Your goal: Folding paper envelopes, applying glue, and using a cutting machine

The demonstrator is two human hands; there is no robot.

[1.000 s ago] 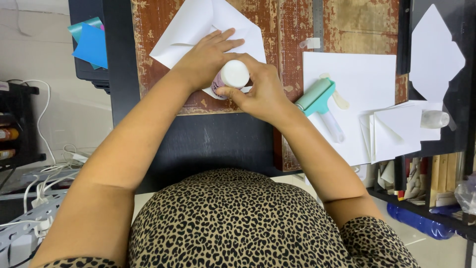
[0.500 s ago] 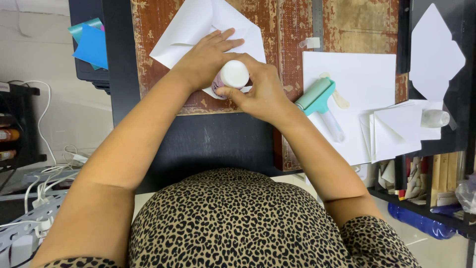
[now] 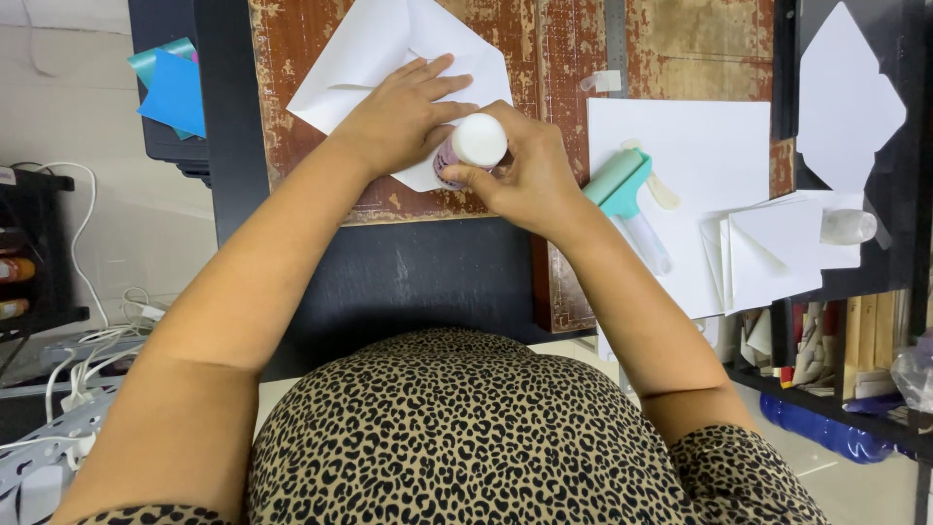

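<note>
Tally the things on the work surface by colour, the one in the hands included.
White: 5, the folded sheet under the left hand, the bottle in the right hand, the flat sheet, the folded stack, the cut shape
Teal: 1, the roller tool
Blue: 1, the paper squares
Total: 7
</note>
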